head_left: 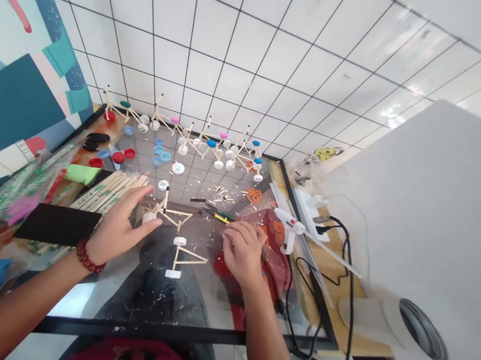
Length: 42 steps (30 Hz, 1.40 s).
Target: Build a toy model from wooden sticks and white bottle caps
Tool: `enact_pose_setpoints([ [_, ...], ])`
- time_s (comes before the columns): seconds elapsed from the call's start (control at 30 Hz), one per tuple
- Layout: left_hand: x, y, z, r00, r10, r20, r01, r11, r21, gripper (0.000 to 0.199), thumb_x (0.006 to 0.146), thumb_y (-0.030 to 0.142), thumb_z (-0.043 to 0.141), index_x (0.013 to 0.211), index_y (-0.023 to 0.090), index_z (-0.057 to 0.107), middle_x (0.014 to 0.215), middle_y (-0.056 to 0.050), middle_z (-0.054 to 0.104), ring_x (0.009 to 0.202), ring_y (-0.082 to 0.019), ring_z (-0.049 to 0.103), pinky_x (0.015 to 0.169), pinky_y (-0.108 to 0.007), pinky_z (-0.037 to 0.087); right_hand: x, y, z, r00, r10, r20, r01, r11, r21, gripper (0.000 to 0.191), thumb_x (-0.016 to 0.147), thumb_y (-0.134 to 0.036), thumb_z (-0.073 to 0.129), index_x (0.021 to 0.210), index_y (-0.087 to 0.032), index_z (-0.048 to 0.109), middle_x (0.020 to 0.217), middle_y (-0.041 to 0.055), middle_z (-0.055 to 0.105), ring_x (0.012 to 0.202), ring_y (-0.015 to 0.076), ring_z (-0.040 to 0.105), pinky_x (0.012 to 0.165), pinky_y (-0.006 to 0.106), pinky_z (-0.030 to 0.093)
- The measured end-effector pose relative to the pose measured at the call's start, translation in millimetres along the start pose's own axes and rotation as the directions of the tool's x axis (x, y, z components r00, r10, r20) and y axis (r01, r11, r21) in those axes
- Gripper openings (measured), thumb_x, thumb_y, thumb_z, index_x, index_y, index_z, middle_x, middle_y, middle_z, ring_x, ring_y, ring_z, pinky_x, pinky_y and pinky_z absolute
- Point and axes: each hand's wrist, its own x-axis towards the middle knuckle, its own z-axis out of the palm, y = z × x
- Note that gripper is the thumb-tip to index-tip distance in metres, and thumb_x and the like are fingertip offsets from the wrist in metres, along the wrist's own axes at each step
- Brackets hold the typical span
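A glass-topped desk (115,324) with a black frame meets a white tiled wall (254,41), and a large white board with a round hole (431,199) fills the right side of the view. Pale wooden stick models with coloured bottle-cap parts (183,133) crowd the far end, with loose blue and red bottle caps (153,153) in front of them. Closer in, an upper wooden stick frame (175,212) and a lower wooden stick frame (190,261) stand on white caps amid scattered wood shavings (220,192). The left hand (117,224), wearing a red bead bracelet (90,256), has its fingers spread apart, just beside the upper frame and near a bundle of flat wooden sticks (108,198). The right hand (243,251) has its fingers curled together beside a red plastic bag (278,242); I cannot tell if they pinch anything. A white hot glue gun (290,228) sits near it. A careless brush could topple the slender frames, and a snagged black cable (342,271) could drag the glue gun over.
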Motion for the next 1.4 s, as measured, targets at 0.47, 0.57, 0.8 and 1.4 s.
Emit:
enact_pose_setpoints([
  [0.47, 28, 0, 15.6, 0.940, -0.265, 0.215, 0.339, 0.799, -0.496, 0.031, 0.079, 0.049, 0.082, 0.087, 0.019, 0.080, 0.100, -0.011, 0.082, 0.092, -0.030, 0.075, 0.085, -0.041, 0.061, 0, -1, 11, 0.981, 0.196, -0.001, -0.193, 0.964, 0.181, 0.009, 0.099, -0.024, 0.065, 0.097, -0.026, 0.073, 0.105, 0.0042, 0.082, 0.106, 0.0251, 0.074, 0.101, 0.045, 0.041],
  [0.57, 45, 9, 16.3, 0.850, -0.439, 0.292, 0.496, 0.478, -0.725, 0.027, 0.073, 0.041, 0.089, 0.082, 0.018, 0.078, 0.091, -0.010, 0.081, 0.080, -0.024, 0.073, 0.070, -0.034, 0.059, 13, -12, 13, 0.927, 0.372, 0.036, -0.352, 0.836, 0.421, 0.010, 0.098, -0.032, 0.068, 0.102, -0.027, 0.075, 0.110, 0.0061, 0.081, 0.108, 0.0261, 0.074, 0.101, 0.045, 0.049],
  [0.8, 68, 11, 30.6, 0.739, -0.502, 0.450, 0.596, 0.174, -0.784, 0.029, 0.063, 0.033, 0.094, 0.076, 0.016, 0.074, 0.084, -0.007, 0.077, 0.072, -0.018, 0.070, 0.060, -0.028, 0.056, 54, -34, 32, 0.762, 0.589, 0.268, -0.589, 0.461, 0.663, 0.031, 0.097, -0.052, 0.068, 0.113, -0.028, 0.079, 0.117, 0.0060, 0.080, 0.110, 0.0258, 0.071, 0.099, 0.042, 0.055],
  [1.4, 47, -11, 35.5, 0.889, -0.364, 0.279, 0.445, 0.539, -0.715, 0.045, 0.065, 0.059, 0.093, 0.082, 0.020, 0.080, 0.104, -0.011, 0.080, 0.083, -0.022, 0.067, 0.073, -0.036, 0.055, 30, -27, 65, 0.844, 0.399, 0.359, -0.536, 0.671, 0.513, 0.061, 0.081, -0.037, 0.082, 0.138, -0.024, 0.067, 0.132, 0.0111, 0.077, 0.109, 0.0277, 0.075, 0.103, 0.045, 0.058],
])
